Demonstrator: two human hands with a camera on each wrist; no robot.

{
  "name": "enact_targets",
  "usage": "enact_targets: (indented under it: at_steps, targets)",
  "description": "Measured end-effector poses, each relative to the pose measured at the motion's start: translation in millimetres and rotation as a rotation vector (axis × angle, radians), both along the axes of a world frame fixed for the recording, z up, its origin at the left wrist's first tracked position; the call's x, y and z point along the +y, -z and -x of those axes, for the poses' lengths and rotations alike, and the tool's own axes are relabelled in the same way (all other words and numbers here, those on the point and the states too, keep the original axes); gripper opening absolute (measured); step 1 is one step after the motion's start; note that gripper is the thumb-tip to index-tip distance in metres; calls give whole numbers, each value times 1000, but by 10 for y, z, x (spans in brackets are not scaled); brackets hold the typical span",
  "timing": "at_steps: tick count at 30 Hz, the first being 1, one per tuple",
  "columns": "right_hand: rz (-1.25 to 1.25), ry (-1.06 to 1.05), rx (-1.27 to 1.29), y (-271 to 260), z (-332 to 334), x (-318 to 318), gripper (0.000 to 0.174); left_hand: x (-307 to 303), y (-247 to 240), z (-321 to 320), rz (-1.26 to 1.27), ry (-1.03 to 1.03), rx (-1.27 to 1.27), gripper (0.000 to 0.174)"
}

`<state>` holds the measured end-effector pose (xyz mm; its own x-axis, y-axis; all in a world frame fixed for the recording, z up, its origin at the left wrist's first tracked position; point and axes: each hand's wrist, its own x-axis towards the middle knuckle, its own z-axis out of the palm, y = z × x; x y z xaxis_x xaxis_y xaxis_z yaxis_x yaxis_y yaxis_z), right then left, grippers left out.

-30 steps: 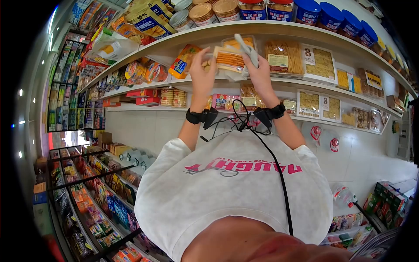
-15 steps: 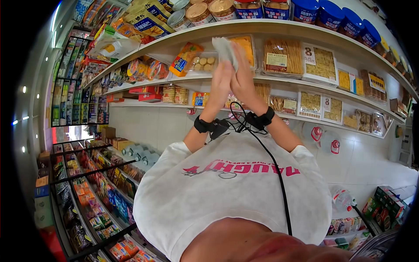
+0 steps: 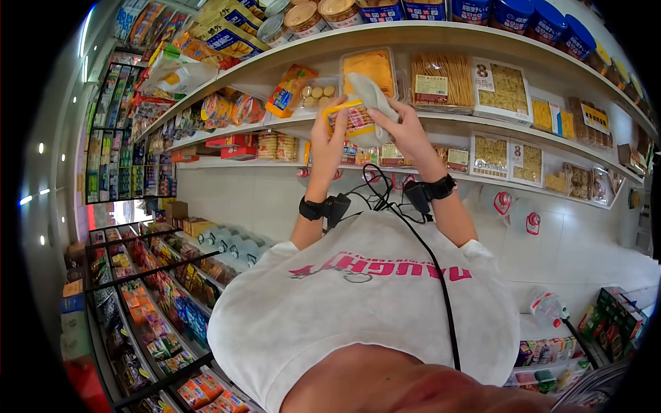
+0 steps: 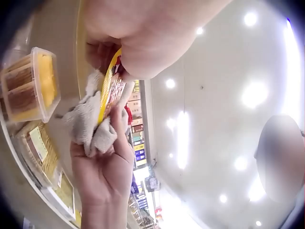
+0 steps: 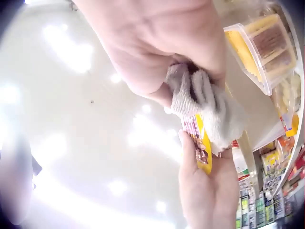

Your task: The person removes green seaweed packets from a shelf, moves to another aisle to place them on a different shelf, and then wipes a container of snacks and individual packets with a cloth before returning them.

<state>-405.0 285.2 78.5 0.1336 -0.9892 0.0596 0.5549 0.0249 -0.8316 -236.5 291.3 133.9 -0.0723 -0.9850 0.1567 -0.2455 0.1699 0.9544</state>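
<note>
My left hand [image 3: 326,141] grips a flat yellow-edged snack packet [image 3: 350,118] by its left side, with the thumb on the printed face. A grey-white cloth [image 3: 372,103] is in my right hand [image 3: 411,132], bunched over the packet's right side. In the left wrist view the cloth [image 4: 86,121] wraps round the packet's lower edge, where the right hand's fingers hold both. The right wrist view has the packet [image 5: 202,148] upright between the left thumb and fingers, its upper end covered by cloth. Both hands are in front of the middle shelf's edge.
Behind the hands, a clear container of yellow food [image 3: 368,65] and a tray of round biscuits [image 3: 319,94] stand on the shelf [image 3: 447,124]. Boxed noodle-like snacks [image 3: 501,89] are to the right. Blue-lidded tubs [image 3: 509,12] line the shelf above.
The hands came together around the cloth, then parted. The packet's orange-striped side showed before; now a yellow-edged printed face shows. Both hands are slightly lower, with the cloth still in the right hand.
</note>
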Motion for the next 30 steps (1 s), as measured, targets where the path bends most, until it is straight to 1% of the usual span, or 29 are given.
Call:
enact_targets:
  at_steps: [1, 4, 6, 7, 8, 9, 10, 12, 13, 14, 15, 16, 18, 19, 21, 23, 24, 25, 27, 28, 30]
  targets:
    - [44, 75, 88, 32, -18, 24, 35, 39, 31, -6, -42, 20, 18, 34]
    - [152, 294, 342, 128, -70, 69, 32, 132, 118, -4, -57, 86, -103, 39]
    - [182, 426, 503, 122, -64, 133, 31, 137, 302, -60, -7, 3, -128, 42]
    - [133, 471, 553, 94, -43, 175, 31, 137, 360, -96, 18, -36, -139, 44]
    - [86, 521, 604, 52, -9, 217, 31, 147, 396, -164, 41, -9, -156, 47]
    - [37, 572, 658, 7, -1, 265, 31, 197, 310, -198, 64, 19, -169, 50]
    - [74, 585, 676, 11, -32, 298, 32, 216, 266, -220, 88, 47, -181, 53]
    - [148, 605, 710, 44, -159, 362, 34, 165, 377, -288, -192, 166, 311, 59]
    - [239, 522, 711, 8, -272, 428, 37, 167, 352, -303, -333, 226, 556, 63]
    - [325, 438, 710, -32, -437, 516, 41, 219, 318, -314, -371, 211, 615, 67]
    - [409, 357, 707, -74, -603, 587, 44, 320, 114, -267, -409, 199, 672, 71]
    - [460, 372, 757, -126, -773, 641, 47, 376, 4, -279, -448, 192, 729, 74]
    - [558, 403, 866, -222, -1056, 720, 54, 389, 75, -438, -476, 110, 735, 68]
    - [555, 400, 891, -187, -1131, 695, 55, 395, 135, -529, -490, 69, 741, 65]
    - [546, 382, 944, -19, -1295, 597, 57, 422, 358, -834, -470, 137, 539, 59]
    - [429, 408, 829, 98, -1526, 510, 53, 515, 414, -1074, -359, 184, 381, 51]
    - [373, 424, 772, 112, -1620, 461, 52, 579, 381, -1167, -257, 200, 321, 47]
    - [225, 304, 656, 102, -1674, 449, 50, 650, 346, -1268, -160, 213, 261, 42]
    - [-79, 85, 418, 56, -1738, 461, 48, 746, 201, -1585, -266, 204, 382, 37]
    - [-238, 32, 154, -78, -1841, 547, 46, 754, 181, -1761, -323, 201, 444, 35]
    - [-100, 17, 371, -92, -2046, 632, 44, 685, 522, -2079, -186, 73, 393, 28]
